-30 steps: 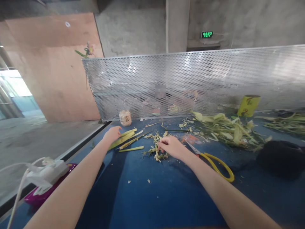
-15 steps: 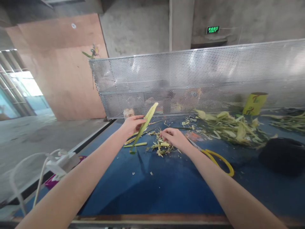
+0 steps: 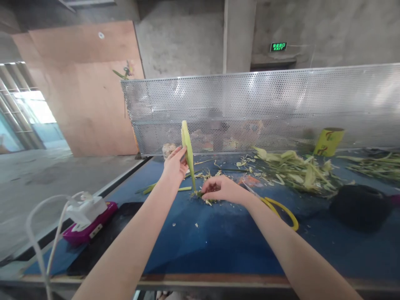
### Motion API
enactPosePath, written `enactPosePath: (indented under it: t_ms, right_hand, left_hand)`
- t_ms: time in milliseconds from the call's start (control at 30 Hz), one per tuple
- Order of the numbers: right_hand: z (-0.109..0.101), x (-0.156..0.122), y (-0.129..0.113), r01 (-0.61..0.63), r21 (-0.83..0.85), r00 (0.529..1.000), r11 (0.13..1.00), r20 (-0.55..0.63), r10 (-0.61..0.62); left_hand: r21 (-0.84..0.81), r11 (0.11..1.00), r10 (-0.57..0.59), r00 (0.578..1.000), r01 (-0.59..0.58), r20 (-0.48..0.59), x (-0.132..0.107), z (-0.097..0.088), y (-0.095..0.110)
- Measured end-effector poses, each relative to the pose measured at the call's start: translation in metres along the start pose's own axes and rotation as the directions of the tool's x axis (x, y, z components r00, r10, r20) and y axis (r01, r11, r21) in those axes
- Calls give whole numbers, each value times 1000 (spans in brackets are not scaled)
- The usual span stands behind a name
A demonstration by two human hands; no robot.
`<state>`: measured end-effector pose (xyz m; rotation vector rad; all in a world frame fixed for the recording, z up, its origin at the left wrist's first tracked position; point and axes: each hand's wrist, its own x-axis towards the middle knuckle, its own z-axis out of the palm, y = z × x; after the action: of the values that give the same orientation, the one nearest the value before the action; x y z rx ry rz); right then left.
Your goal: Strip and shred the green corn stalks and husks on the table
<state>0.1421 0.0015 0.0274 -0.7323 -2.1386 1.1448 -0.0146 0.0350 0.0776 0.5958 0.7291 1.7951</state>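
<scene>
The long pale-green leaf strip [image 3: 188, 154], flat on the blue table [image 3: 225, 246] a second ago, is now held upright, gripped by the left hand [image 3: 174, 163] and pinched at its base by the right hand [image 3: 220, 189].

blue table [image 3: 237, 250], wooden front edge. yellow-handled scissors [image 3: 278, 206] lying flat on it. heap of pale green husks and leaves [image 3: 290, 168] toward the back right, more stalks [image 3: 375, 162] at the far right edge. black rounded object [image 3: 359, 206] near the right side. yellow cylindrical container [image 3: 328, 141] standing against the perforated metal screen [image 3: 265, 108] that runs along the table's back. small pale jar [image 3: 168, 149] at the screen's left foot. magenta device [image 3: 89, 223] at the left edge, a white adapter with cable [image 3: 84, 207] resting on it. plywood board [image 3: 78, 87] leaning on the concrete wall. green exit sign [image 3: 278, 46] high on the wall.
</scene>
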Motion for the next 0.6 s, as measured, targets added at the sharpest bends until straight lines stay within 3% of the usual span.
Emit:
enactPosePath:
  t_ms: [100, 200, 300, 400, 467, 600]
  right_hand:
    - [-1, 0, 3, 2, -106, 998, 994, -58, -8]
    - [-7, 1, 8, -58, -317, 979, 947, -204, -8]
    - [-15, 2, 11, -228, -572, 924, 788, -383, -10]
    - [-19, -3, 7, -427, -668, 859, 609, -510, 44]
    - [-17, -12, 2, -587, -657, 786, 473, -602, 139]
    - [-5, -38, -8, -843, -524, 524, 125, -744, 414]
  left_hand:
    - [-22, 999, 39, 997, -40, -60, 6, -11, 8]
    - [-31, 997, 73, 989, -77, -128, 8, -27, 8]
    - [-27, 999, 41, 980, -47, -195, 5, -41, -2]
    - [-57, 998, -25, 976, 13, -218, 3, -49, -15]
    - [-86, 995, -63, 976, 46, -207, 2, -51, -22]
    - [-149, 985, -109, 980, 84, -169, 3, -51, -25]
